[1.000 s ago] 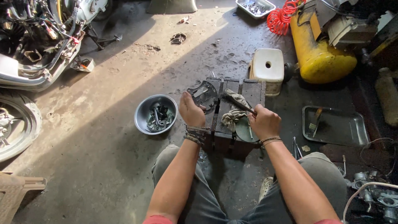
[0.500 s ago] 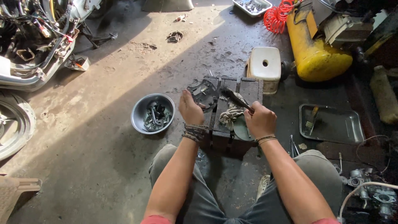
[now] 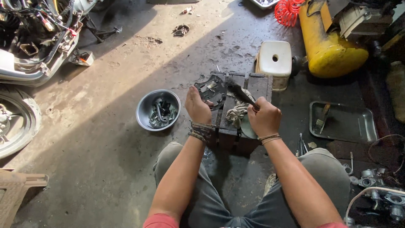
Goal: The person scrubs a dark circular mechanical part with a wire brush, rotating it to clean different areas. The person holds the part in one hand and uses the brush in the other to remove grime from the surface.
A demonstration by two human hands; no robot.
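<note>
I sit on the floor over a dark wooden block [image 3: 257, 86]. My left hand [image 3: 197, 107] grips the edge of a round metal plate with cutouts [image 3: 211, 90] that rests on the block's left side. My right hand [image 3: 264, 118] is closed around the handle of a dark brush [image 3: 238, 92], whose bristles point toward the plate. A dirty rag [image 3: 237, 110] lies on the block between my hands, and a small round greenish dish [image 3: 245, 126] peeks out under my right hand.
A grey metal bowl [image 3: 143, 110] of bolts and parts sits left of the block. A white plastic stool [image 3: 274, 61], a yellow compressor tank [image 3: 329, 46] and a steel tray [image 3: 363, 124] lie behind and right. A scooter body [image 3: 33, 46] and wheel [image 3: 17, 122] stand at left.
The view shifted slightly. The brush in my right hand moved a little up and left across the plate. My left hand keeps its hold.
</note>
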